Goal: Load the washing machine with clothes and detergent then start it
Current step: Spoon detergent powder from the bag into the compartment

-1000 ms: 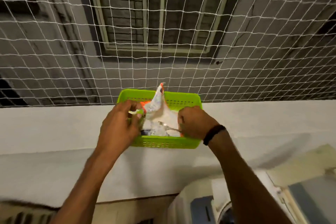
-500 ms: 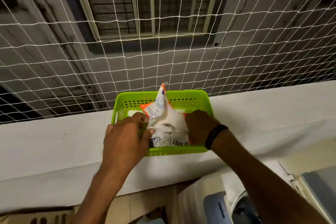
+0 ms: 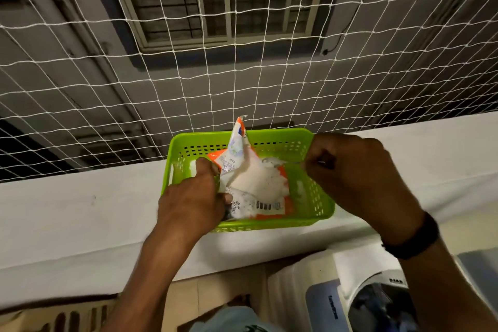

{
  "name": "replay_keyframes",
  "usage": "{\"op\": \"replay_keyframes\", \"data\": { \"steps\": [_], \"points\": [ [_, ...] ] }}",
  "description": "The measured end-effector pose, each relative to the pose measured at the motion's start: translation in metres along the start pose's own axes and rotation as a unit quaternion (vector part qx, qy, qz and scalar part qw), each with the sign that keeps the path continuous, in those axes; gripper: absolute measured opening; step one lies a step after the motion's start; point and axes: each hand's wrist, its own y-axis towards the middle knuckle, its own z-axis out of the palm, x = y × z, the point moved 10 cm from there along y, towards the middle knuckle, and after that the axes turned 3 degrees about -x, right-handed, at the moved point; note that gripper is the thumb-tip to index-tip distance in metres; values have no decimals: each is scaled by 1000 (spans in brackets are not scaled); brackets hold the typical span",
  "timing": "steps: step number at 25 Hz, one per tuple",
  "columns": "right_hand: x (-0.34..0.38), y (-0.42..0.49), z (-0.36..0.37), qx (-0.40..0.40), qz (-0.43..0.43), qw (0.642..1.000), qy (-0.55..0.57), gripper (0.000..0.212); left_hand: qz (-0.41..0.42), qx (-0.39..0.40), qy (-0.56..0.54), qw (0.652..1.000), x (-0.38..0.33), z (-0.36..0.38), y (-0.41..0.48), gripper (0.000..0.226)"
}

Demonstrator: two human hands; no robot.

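Since the earlier frame the right hand has lifted clear of the open orange-and-white plastic detergent packet, which lies in the perforated lime-green plastic basket on the white ledge. Its fingers pinch a thin metal spoon heaped with white powder above the packet. The left hand grips the packet's left edge. Spilling looks likeliest: a tilt or jolt on the way down to the white washing machine would scatter powder.
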Motion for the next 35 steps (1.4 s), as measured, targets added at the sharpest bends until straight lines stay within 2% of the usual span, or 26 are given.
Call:
{"op": "replay_keyframes", "data": {
  "steps": [3, 6, 9, 12, 16, 20, 22, 24, 28, 35],
  "points": [
    [-4, -5, -3, 34, 3, 995, 95, 11, -1, 2, 1, 1000, 0, 1, 3, 47],
    [2, -6, 10, 84, -1, 983, 164, 8, 0, -6, 1, 1000, 1, 0, 5, 43],
    [17, -9, 32, 127, -29, 979, 155, 7, 11, -12, 22, 1000, -1, 0, 5, 39],
    [16, 0, 43, 91, -20, 987, 129, 5, 18, -23, 36, 999, 0, 0, 4, 35],
    [-6, 16, 52, 40, 54, 990, 123, 2, 29, -28, 16, 999, 0, 0, 7, 33],
    [-7, 26, 67, 4, 72, 992, 104, 18, 27, -22, -14, 999, 1, 2, 10, 42],
    [-6, 31, 86, 52, 73, 992, 90, 21, 31, -28, -41, 998, 1, 0, 10, 44],
    [-7, 32, 101, 100, 83, 984, 122, 19, 44, -44, -56, 996, -3, -4, 10, 37],
    [-10, 31, 115, 137, 91, 977, 135, 18, 61, -89, -99, 989, -8, -15, 8, 26],
    [-7, 23, 135, 228, 159, 931, 235, 19, 81, -141, -151, 975, -11, -27, -1, 29]
  ]
}}
